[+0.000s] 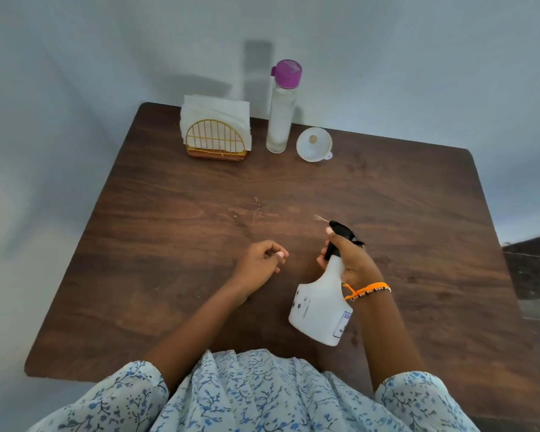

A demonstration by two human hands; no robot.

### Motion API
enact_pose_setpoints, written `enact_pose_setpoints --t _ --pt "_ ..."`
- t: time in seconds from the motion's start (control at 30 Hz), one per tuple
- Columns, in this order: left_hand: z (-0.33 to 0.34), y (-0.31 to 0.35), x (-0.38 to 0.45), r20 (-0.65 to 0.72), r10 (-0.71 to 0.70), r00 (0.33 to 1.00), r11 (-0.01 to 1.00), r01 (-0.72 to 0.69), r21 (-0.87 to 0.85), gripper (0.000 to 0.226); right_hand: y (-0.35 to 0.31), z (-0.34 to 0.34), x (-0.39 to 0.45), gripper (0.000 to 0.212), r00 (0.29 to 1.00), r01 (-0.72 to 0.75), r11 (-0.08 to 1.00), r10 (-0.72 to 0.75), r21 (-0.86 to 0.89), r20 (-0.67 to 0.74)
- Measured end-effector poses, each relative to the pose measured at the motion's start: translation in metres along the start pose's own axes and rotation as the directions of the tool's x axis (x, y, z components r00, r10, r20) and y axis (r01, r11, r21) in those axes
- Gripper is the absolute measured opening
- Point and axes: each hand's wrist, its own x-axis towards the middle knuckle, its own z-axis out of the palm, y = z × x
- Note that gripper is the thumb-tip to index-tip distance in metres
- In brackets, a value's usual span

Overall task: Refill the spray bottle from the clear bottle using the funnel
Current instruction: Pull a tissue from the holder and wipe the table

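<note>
Nearest me, at about four o'clock on the table [175, 322], my right hand [351, 263] curls round the neck of the white spray bottle [320, 310], held tilted off the wood with a finger on the black trigger head, while my left hand [261, 265] rests at six o'clock, fingers loosely curled on nothing. I judge the bottle light and slightly squashy, best gripped at the neck to unscrew the head. Farther off, near one o'clock, lies the light, rigid funnel [314, 144], and at twelve the capped clear bottle [281, 113], heavier and tippy, wants a mid-body grasp.
</note>
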Motion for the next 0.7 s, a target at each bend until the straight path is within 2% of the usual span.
enact_pose_setpoints --t 0.1,0.23,0.4,0.57,0.7 --pt "0.007 0.004 0.003 0.027 0.006 1.000 1.000 -0.006 0.008 0.016 -0.006 -0.008 -0.001 0.027 1.000 -0.006 1.000 0.006 -0.002 -0.016" --pt "0.010 0.007 0.007 0.030 0.006 1.000 1.000 -0.006 -0.007 0.017 -0.019 -0.018 -0.010 0.023 0.999 -0.030 0.992 0.025 0.120 0.042" --pt "0.012 0.009 0.011 0.041 -0.022 0.999 0.999 0.023 -0.026 0.017 -0.039 -0.026 -0.015 0.027 0.979 0.198 0.976 -0.202 0.092 0.037" --pt "0.019 0.012 0.020 0.059 -0.053 0.997 0.998 0.055 -0.034 0.017 -0.073 -0.027 -0.015 0.022 0.897 0.438 0.898 -0.440 0.054 0.043" --pt "0.025 0.022 0.034 0.074 -0.055 0.996 0.998 0.057 -0.033 0.020 -0.109 -0.031 -0.004 0.021 0.851 0.524 0.851 -0.525 0.046 0.015"
